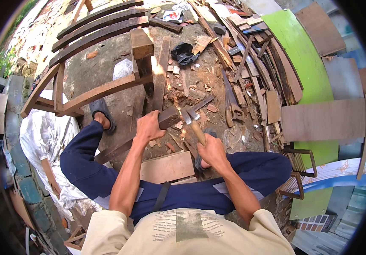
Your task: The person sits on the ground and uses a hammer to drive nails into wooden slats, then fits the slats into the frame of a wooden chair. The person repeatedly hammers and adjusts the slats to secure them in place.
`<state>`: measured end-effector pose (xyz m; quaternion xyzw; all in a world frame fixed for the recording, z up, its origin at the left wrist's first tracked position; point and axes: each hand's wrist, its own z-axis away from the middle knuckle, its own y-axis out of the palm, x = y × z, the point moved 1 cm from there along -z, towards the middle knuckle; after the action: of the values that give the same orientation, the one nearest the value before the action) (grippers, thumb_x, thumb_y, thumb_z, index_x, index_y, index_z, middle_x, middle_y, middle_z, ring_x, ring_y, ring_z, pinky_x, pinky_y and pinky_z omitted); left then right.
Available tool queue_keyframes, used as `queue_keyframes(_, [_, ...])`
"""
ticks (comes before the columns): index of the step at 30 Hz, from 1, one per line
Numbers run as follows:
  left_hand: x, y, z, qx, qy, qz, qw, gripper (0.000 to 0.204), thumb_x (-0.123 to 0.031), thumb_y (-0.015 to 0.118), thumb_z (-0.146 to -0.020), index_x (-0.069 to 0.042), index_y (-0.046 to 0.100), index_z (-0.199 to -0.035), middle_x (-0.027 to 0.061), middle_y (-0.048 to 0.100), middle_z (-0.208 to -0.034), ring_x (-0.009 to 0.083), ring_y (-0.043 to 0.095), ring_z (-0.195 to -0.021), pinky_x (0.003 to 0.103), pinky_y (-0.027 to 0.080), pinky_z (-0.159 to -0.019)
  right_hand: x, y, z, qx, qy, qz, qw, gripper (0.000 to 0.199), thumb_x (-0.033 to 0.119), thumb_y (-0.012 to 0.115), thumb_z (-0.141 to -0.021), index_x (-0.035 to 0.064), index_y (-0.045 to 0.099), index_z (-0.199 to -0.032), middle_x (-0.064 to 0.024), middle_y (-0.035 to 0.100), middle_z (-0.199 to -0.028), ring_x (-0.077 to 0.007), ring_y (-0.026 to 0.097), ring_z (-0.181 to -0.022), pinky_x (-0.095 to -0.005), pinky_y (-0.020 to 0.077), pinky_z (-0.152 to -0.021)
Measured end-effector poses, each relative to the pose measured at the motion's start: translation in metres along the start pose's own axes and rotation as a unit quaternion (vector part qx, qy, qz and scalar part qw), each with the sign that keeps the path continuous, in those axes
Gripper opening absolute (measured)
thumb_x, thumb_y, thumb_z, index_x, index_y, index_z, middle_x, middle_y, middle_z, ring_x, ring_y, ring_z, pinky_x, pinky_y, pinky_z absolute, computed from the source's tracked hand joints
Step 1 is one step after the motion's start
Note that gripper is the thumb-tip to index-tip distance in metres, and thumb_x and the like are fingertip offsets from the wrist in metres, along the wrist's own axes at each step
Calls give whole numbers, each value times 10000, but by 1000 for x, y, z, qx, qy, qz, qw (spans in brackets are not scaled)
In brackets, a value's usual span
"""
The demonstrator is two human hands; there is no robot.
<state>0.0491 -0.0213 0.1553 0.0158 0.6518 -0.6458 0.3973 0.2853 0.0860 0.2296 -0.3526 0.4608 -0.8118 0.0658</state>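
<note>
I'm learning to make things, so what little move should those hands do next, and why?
Perhaps slide the left hand back a little along the wood. The right hand grips the tool, whose metal head is right by the wood's end, and the left hand holds that same piece close by, so a slip could hurt it.

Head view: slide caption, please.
Left hand gripping a dark wooden beam, right hand holding a wooden-handled tool near its end.
</note>
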Motion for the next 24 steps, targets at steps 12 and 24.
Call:
queue_keyframes(12, [3, 4, 2, 12, 2, 17, 1000, 674, -285, 765, -586, -32, 622, -1194, 186, 716, -1071, 367, 689, -993, 438, 546, -872, 60, -53, 11, -165, -56, -317, 932, 315, 216, 710, -943, 22, 566, -740, 0, 521, -548, -81, 509, -484, -288, 379, -454])
queue_keyframes(24, [1, 7, 13, 64, 39, 9, 997, 685, -282, 785, -571, -17, 627, -1183, 210, 721, -970, 385, 703, -908, 443, 557, -815, 20, -37, 10, -48, 72, -309, 947, 278, 241, 693, -915, -5, 613, -814, -62, 565, -581, -164, 519, -428, -379, 420, -435])
